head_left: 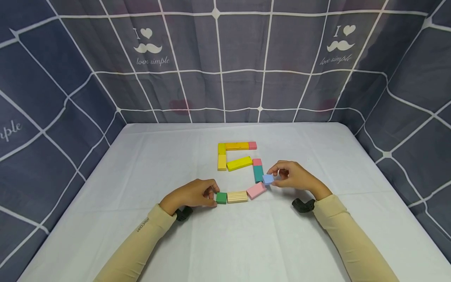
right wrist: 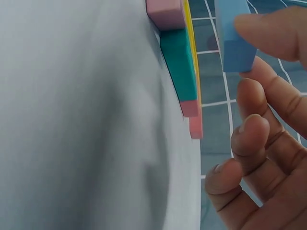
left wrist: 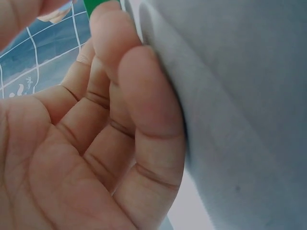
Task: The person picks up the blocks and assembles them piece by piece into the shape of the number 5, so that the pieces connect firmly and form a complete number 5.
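Observation:
My right hand (head_left: 294, 176) pinches a light blue block (head_left: 268, 179) between thumb and index finger, the other fingers loosely curled. In the right wrist view the blue block (right wrist: 236, 43) is held up off the cloth. It overlaps the lower end of a teal block (head_left: 258, 174) in the head view, close to a pink block (head_left: 256, 190). My left hand (head_left: 197, 192) has thumb and index finger at the left end of a green block (head_left: 221, 198), pinching it at the table. Only a corner of the green block (left wrist: 96, 5) shows in the left wrist view.
A ridged wooden block (head_left: 237, 196) lies between the green and pink ones. Farther back, yellow blocks (head_left: 239, 163) and small pink pieces (head_left: 252, 145) continue the row in a 5-like outline. White cloth (head_left: 158, 156) covers the table; dark checked curtains (head_left: 243, 47) surround it.

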### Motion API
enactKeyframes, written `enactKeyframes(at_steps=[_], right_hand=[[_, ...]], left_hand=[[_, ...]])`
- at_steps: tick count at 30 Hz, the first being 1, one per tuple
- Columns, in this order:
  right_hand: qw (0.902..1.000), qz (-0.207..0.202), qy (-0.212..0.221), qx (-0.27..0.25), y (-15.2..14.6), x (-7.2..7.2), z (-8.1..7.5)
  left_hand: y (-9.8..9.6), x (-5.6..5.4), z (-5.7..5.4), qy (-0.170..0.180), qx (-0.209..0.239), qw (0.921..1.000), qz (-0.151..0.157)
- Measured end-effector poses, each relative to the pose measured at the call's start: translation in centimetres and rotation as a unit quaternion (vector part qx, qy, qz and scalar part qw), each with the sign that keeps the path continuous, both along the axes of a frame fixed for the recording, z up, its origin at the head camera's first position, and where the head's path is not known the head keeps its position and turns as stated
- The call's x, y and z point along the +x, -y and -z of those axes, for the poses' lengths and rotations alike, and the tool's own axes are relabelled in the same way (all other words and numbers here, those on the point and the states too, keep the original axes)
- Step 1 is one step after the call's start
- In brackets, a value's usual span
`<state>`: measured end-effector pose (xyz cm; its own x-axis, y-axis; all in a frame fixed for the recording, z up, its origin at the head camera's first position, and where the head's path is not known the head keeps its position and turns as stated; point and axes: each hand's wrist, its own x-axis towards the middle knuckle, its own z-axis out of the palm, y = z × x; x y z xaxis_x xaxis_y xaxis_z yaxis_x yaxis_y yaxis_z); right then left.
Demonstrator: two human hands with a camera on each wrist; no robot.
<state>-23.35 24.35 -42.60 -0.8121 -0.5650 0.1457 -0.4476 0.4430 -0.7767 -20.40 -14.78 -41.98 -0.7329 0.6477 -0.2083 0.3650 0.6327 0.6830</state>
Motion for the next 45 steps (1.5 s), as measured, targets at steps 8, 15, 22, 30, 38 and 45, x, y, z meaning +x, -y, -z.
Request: enactKeyframes(at_steps=[8,15,22,30,38,45], right_hand=[[0.9999,0.001,0.005,-0.012,1.1,0.0,0.3],[0.9999,0.006,-0.007,-0.007,2.1,-0.1,0.4],[0.9998,0.012,0.009,0.009,3.2,-0.2,0.1],[0.9997,0.008,0.006,0.023,4.4,-0.5,-0.1],[0.999,0.012,0.003,0.043,6.0,-0.7,-0.3],[0.9982,0.021,0.017,0.053,7.5,-0.7,-0.4]], left_hand=[[0.1,-0.1,0.1,0.004,-0.003,1.0,-0.004],[-0.1,0.1,0.0,0.002,-0.001,1.0,0.0],[0.0,0.1,0.0,0.006,0.0,1.0,-0.004],[0.0,0.0,0.0,0.005,-0.002,1.0,-0.005],[0.0,0.0,0.1,0.006,0.003,1.0,-0.005],[0.0,0.0,0.1,0.009,-0.002,0.9999,-0.009]])
